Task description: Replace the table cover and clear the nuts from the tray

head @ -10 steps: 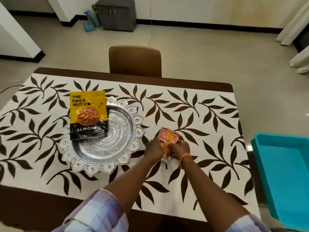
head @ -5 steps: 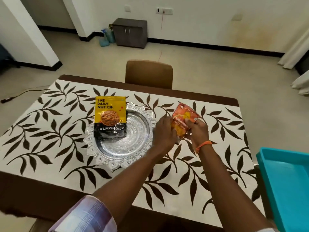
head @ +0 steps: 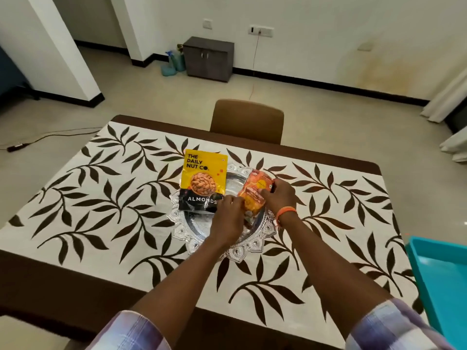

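A silver embossed tray (head: 242,248) sits mid-table on a white cover with brown leaves (head: 101,210). A yellow and black almonds packet (head: 202,183) leans on the tray's left rim. Over the tray's right half I hold an orange nut packet (head: 254,195) in both hands. My left hand (head: 227,221) grips its lower left edge. My right hand (head: 280,195), with an orange band at the wrist, grips its upper right side. The packet's lower part is hidden behind my hands.
A brown chair (head: 247,121) stands at the table's far side. A teal bin (head: 444,281) sits off the table's right edge. Beyond are a dark cabinet (head: 208,58), blue bottles (head: 174,63), a floor cable (head: 38,140) and curtains (head: 447,97).
Both hands carried the orange packet from the cover right of the tray leftward, until it is over the tray's right half. The almonds packet stayed put. My head tilted up.
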A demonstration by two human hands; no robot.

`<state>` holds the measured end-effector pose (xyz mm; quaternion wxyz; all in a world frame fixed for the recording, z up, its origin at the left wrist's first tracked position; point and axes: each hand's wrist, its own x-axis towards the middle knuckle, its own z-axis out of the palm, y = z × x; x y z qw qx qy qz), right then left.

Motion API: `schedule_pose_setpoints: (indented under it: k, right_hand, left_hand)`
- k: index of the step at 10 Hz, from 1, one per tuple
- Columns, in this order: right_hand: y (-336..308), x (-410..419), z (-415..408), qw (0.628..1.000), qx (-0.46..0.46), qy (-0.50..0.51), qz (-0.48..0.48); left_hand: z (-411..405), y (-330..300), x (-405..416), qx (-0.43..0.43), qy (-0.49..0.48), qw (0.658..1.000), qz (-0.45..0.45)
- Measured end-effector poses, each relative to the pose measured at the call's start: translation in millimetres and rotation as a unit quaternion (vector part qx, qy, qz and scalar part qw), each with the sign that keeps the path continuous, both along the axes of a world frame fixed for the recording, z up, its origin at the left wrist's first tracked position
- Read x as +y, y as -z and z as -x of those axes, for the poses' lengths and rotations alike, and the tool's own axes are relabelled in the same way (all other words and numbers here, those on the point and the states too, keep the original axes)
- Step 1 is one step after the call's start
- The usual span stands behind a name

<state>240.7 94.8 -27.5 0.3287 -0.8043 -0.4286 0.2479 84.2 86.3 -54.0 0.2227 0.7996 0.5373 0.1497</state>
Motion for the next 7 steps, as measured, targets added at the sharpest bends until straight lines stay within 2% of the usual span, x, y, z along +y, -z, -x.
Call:
schedule_pose_setpoints:
  k: [1, 2, 3, 5, 7]
  right_hand:
    - [-3.3, -1.3, -0.4, 0.999, -0.042, 0.021, -0.014]
    - [3.9, 0.1, 3.1, 0.999, -0.020, 0.041, -0.008]
    - [6.7, -5.9, 8.7, 0.997, -0.003, 0.078, -0.005]
    - [7.6, -31.6, 12.6, 0.995, 0.010, 0.101, -0.025]
    - [4.2, -80.9, 1.4, 0.992, -0.008, 0.102, -0.068]
  left_hand:
    - [-0.6, 2.8, 1.4, 0.003, 0.014, 1.000, -0.013]
    - [0.5, 3.0, 3.3, 0.006, 0.019, 1.000, -0.019]
    - [6.2, 5.4, 3.0, 0.037, 0.021, 0.997, -0.064]
    - [13.5, 6.0, -7.4, 0.003, 0.016, 0.999, -0.033]
    - [14.9, -8.2, -38.7, -0.024, 0.010, 0.997, -0.070]
